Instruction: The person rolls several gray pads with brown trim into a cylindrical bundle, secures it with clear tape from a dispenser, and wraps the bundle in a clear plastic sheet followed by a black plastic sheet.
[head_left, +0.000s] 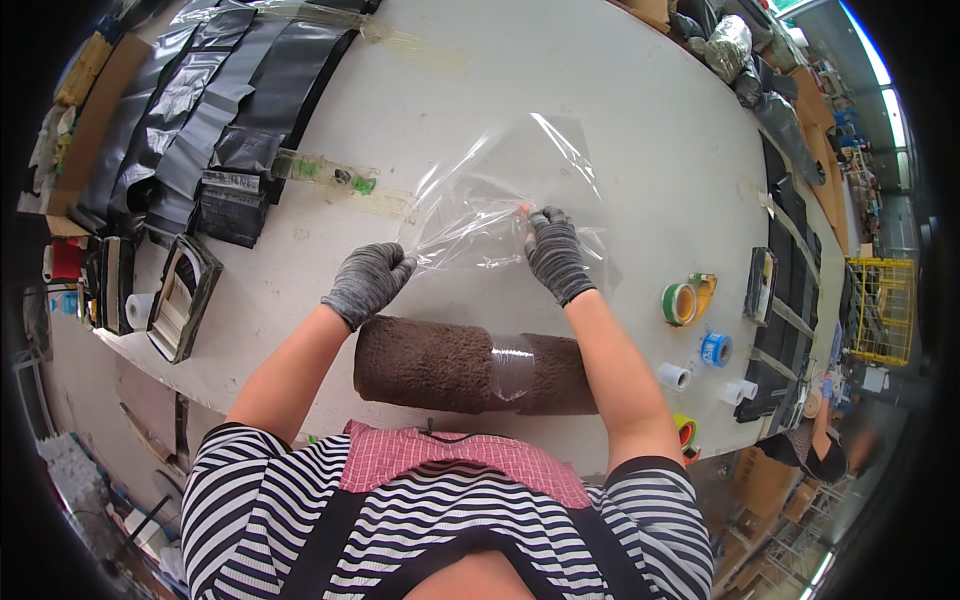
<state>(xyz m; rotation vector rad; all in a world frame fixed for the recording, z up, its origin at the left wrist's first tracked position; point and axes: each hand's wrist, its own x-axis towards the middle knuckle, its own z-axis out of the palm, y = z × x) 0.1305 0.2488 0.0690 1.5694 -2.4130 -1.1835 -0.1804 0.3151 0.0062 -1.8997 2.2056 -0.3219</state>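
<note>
Striped shirt (450,497), clear film (475,225) between hands (368,283) (558,255)

Head view, left one of a fisheye pair: taken from above the wearer's striped shirt (440,505), facing steeply down and outward across the near edge of the white bench (660,110). Range close, left hand (368,283) and right hand (558,255) falling near mid-frame, shirt large along the bottom. Wide lens bows the bench's near edge and takes in floor (75,350) beyond its near-left side.
</note>
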